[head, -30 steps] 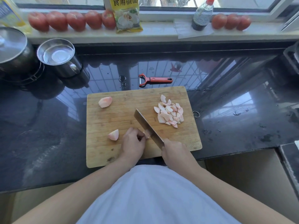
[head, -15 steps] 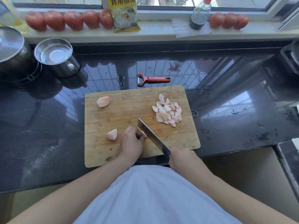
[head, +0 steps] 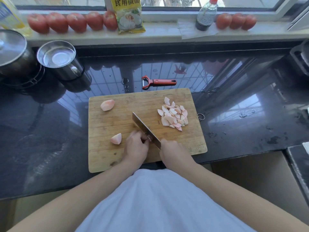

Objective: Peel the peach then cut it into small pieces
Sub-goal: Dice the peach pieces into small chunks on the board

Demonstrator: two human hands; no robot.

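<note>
On the wooden cutting board point(head: 127, 158), my left hand point(head: 136, 146) holds a small peach piece point(head: 148, 137), mostly hidden under its curled fingers. My right hand point(head: 172, 150) grips the handle of a cleaver point(head: 143, 128), whose blade rests against that piece right of my left fingers. A pile of small cut peach pieces point(head: 173, 115) lies at the board's right. One peeled peach wedge point(head: 116, 138) sits just left of my left hand, another point(head: 107, 105) at the board's far left corner.
A red peeler point(head: 158, 82) lies on the dark counter behind the board. A steel cup point(head: 60, 60) and a lidded pot point(head: 12, 52) stand at the back left. Tomatoes point(head: 75, 21), a yellow packet point(head: 128, 15) and a bottle point(head: 206, 14) line the windowsill.
The cleaver rose and drew back half a second ago, then came forward and down again onto the piece under my left fingers. The other peach pieces have not moved.
</note>
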